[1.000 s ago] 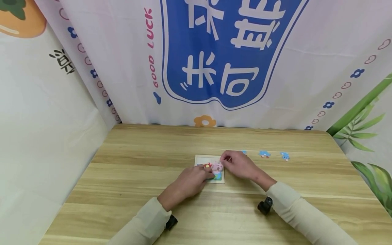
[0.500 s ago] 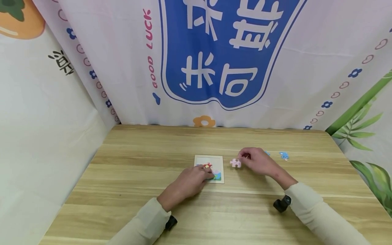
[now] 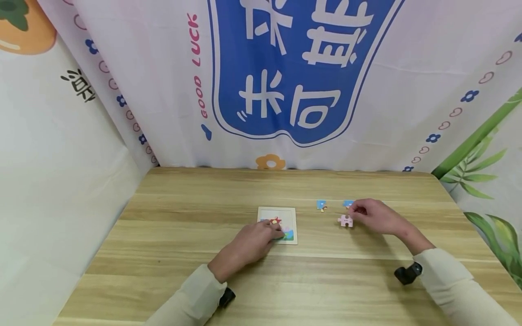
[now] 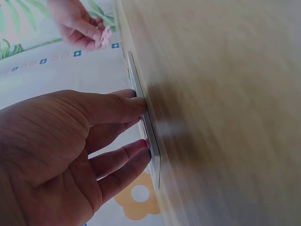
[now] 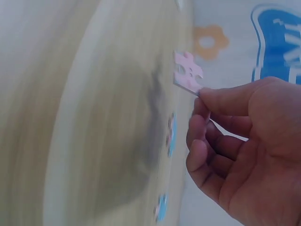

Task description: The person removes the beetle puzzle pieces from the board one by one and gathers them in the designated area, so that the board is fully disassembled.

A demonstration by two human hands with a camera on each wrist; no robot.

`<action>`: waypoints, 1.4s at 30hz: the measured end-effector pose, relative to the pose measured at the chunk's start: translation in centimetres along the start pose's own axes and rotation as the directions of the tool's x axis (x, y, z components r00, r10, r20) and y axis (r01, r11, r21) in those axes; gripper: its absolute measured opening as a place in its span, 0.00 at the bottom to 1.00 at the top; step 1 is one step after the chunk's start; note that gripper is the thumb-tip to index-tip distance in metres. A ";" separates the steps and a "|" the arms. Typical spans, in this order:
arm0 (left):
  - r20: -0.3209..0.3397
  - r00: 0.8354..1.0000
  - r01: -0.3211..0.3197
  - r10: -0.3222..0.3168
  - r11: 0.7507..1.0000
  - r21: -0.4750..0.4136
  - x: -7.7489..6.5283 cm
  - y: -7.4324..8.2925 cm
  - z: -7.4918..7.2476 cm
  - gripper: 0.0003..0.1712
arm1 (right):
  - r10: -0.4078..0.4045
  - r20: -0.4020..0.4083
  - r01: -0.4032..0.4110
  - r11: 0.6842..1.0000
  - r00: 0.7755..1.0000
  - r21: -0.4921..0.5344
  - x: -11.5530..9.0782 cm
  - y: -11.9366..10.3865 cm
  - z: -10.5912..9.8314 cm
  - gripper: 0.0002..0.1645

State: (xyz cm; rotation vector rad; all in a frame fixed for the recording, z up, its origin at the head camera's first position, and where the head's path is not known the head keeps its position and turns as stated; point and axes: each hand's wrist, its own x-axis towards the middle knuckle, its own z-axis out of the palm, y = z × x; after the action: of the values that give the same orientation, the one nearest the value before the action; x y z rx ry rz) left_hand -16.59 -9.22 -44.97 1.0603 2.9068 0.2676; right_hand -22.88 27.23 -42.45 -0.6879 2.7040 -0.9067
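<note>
My left hand [image 3: 253, 244] rests on a small square puzzle tray [image 3: 285, 213], which lies flat on the table. In the left wrist view, its thumb touches the near edge of the tray [image 4: 154, 136], and the fairly straight fingers press on the face. Part of a coloured picture with a red shape shows beside the fingers. To the right, my right hand [image 3: 377, 217] pinches a pink jigsaw piece [image 3: 345, 221] by one side, off the table. The right wrist view shows the pink piece [image 5: 188, 70] between thumb and forefinger, the other fingers curled.
Two blue jigsaw pieces lie on the table: one piece [image 3: 321, 205] right of the tray, the other piece [image 3: 348, 203] beside the right hand. Behind the wooden table [image 3: 183, 194] hangs a printed cloth [image 3: 175, 90].
My right hand has carried the pink piece from over the tray to the right, near the blue pieces. The leftmost blue piece is uncovered again. My left hand has stayed on the tray.
</note>
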 end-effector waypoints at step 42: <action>0.001 1.000 0.004 -0.004 1.000 -0.014 0.0 -0.3 0.0 0.16 | 0.126 0.085 -0.121 0.990 0.988 -0.067 -3.1 8.2 -4.2 0.06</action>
State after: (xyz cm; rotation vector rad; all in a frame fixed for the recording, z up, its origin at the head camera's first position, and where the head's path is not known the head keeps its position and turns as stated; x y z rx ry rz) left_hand -16.79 -9.40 -45.03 1.0520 2.9013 0.2861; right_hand -24.60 36.69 -44.00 -0.5512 2.6715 -0.7486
